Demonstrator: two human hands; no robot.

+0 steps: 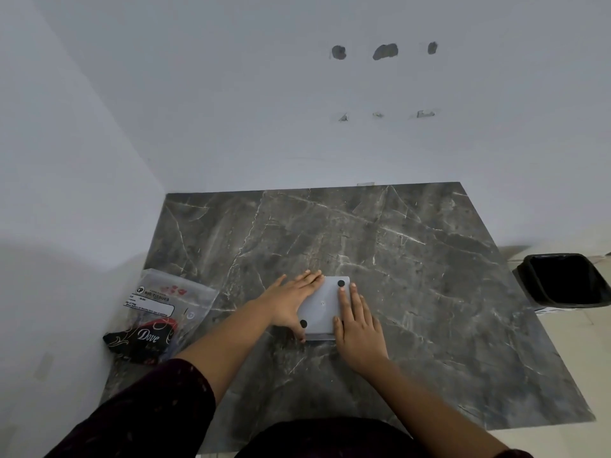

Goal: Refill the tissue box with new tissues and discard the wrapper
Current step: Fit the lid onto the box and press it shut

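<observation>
Where the dark grey marble-patterned table (pixel 413 266) meets the pale walls, it fills a corner, with one wall along its far edge and another on my left. Several patched spots mark the far wall (pixel 383 51). Off the right edge of the table, on a light tiled floor, stands a bin (pixel 562 279) lined with a black bag. The tissue box (pixel 325 305) lies near the middle of the table, toward my side; it is pale grey, flat and rectangular, and the face turned upward carries small round black pads, two of which are visible at opposite corners. At the left edge of the table lies a clear plastic tissue pack (pixel 165 304) with printed labelling, resting on or against a dark printed packet (pixel 142 338) marked with white script; I cannot tell whether the pack is sealed or already opened. My left hand (pixel 294 300) lies flat with fingers extended across the left part of the box, the thumb reaching down along its near left corner. My right hand (pixel 358 328) lies flat along the right side of the box, fingers straight and pointing away from me. Neither grip is closed: both hands press open-palmed on the box. A dark sleeve (pixel 158 404) covers my left upper arm; both forearms are bare.
</observation>
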